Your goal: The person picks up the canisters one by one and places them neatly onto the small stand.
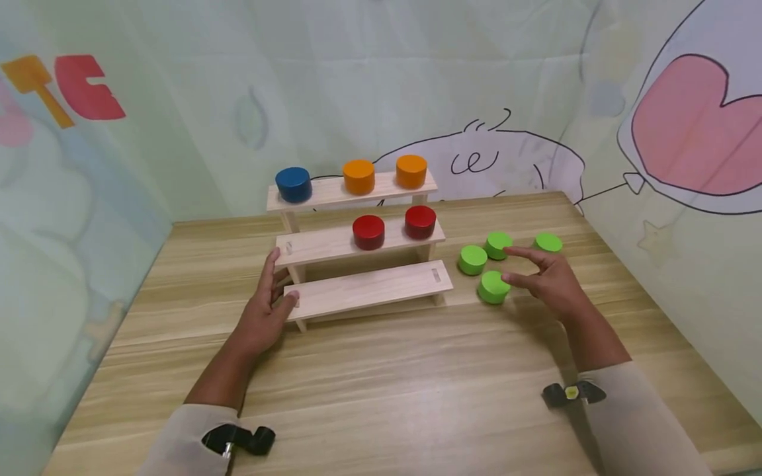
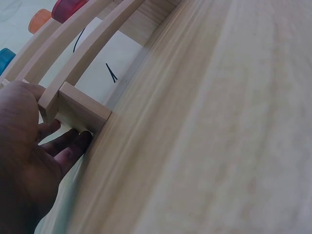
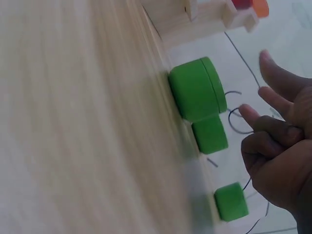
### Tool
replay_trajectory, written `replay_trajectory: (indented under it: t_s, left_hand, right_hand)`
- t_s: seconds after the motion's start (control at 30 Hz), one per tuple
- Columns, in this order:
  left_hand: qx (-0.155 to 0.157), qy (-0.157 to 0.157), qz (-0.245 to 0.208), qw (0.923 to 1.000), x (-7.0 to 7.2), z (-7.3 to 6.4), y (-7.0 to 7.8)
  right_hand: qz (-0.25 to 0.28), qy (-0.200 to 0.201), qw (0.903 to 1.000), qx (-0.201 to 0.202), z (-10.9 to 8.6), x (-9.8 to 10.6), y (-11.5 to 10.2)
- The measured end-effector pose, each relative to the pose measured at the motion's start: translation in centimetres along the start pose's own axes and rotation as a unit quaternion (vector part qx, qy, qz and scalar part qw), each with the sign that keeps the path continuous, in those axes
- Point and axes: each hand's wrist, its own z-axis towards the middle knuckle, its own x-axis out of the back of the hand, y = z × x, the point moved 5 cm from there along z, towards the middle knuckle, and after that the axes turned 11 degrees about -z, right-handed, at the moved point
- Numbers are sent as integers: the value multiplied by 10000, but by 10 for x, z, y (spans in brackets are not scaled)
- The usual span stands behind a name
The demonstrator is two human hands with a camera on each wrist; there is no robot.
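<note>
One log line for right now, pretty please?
left hand: grips wooden stand, left end; right hand: near four green blocks, holding nothing; top shelf: blue block, two orange blocks; middle shelf: two red blocks

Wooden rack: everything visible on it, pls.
The wooden rack is pale, bare-looking wood: three narrow plank shelves, stepped upward toward the back, on end supports. It stands upright on the table. The top shelf carries one blue disc left and two orange discs; the middle, two red discs toward the right; the lowest, none. The left hand grips its left end.
</note>
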Motion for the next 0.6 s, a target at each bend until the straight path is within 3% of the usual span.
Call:
replay_trajectory:
  t_s: [0.2,0.6]
  left_hand:
    - [-49,-38,-105,9999,-1,0,0]
    - [-45,-20,9,10000,1,0,1]
  right_hand:
    - [-319,-662,9972,140,8,-7,21]
    - [-289,-900,9944,465,11,-19,22]
